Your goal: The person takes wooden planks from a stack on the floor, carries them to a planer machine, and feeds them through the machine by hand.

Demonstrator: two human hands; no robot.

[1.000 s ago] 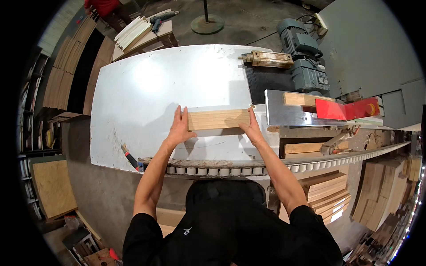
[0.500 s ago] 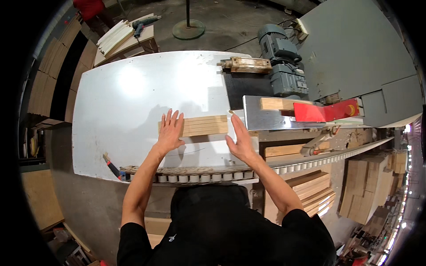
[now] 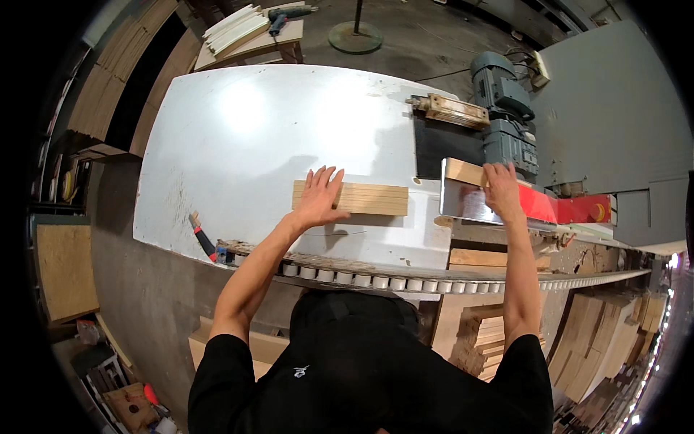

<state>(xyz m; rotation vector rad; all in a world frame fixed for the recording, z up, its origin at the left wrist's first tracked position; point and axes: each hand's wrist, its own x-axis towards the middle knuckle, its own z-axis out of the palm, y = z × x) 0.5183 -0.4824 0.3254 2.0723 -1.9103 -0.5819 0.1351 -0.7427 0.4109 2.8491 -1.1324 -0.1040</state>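
Basically, right hand [image 3: 502, 194] was nearest the red guard [image 3: 538, 205], on the strip [image 3: 464, 172], couldn't tell if pinching.
Left hand [image 3: 318, 199], spread, lay on planks [image 3: 377, 199] pointing lengthwise toward the guard.

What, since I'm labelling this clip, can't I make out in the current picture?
- Head view, wood strips: part of their tops, under the left hand.
- Head view, wood block: right end, behind the right hand; whether that hand grips or merely touches it is unclear.
- Head view, board stack: right side, behind the right forearm.
- Head view, pole: top, cut off by the upper edge.
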